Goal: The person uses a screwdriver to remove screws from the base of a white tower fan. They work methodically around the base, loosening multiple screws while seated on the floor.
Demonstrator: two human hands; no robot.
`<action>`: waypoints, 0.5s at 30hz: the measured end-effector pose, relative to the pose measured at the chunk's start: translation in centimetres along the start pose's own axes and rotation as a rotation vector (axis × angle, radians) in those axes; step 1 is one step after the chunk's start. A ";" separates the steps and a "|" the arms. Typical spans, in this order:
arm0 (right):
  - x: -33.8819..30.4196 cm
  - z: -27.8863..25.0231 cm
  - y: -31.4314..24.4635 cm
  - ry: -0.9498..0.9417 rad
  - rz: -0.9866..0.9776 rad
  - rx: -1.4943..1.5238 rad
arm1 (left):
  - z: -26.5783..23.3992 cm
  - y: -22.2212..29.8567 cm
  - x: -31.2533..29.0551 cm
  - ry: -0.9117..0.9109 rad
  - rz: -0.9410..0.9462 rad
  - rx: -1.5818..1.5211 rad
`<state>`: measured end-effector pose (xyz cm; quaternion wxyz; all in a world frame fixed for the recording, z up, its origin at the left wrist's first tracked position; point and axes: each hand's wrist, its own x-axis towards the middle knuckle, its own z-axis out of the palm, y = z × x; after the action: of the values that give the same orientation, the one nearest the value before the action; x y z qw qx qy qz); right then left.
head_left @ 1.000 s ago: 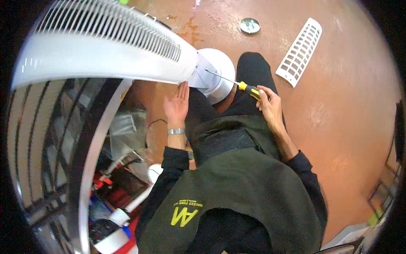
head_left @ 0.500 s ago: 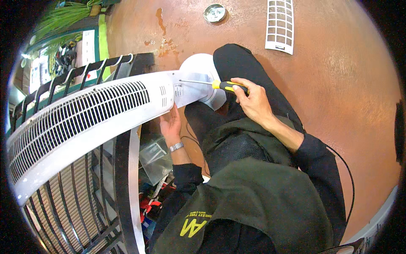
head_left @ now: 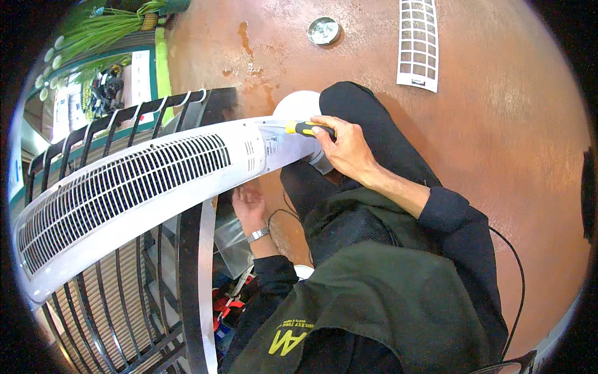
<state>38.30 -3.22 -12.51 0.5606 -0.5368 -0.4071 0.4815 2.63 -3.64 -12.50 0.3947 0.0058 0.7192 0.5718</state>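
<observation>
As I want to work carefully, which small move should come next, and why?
Probably the left hand should steady the white fan before the screwdriver is turned: the right hand points it at the fan's lower end, while the left is open, gripping nothing. Whether its tip is seated, I cannot tell.

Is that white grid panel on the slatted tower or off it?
Off: the white grid panel lies on the brown floor, well apart from the white slatted tower.
</observation>
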 end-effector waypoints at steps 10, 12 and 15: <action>2.2 0.9 -0.5 -0.210 0.109 -0.084 | 3.2 4.0 2.9 -0.746 0.195 -0.101; 3.3 2.1 0.2 -0.249 0.090 -0.122 | 4.0 4.0 3.9 -0.713 0.097 -0.173; 3.7 3.1 0.2 -0.261 0.061 -0.151 | 2.3 3.8 7.6 -0.768 0.186 -0.018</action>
<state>35.99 1.09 -12.64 0.4461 -0.5224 -0.4949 0.5322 -2.96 3.03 -13.66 0.5815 0.2809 0.5107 0.5676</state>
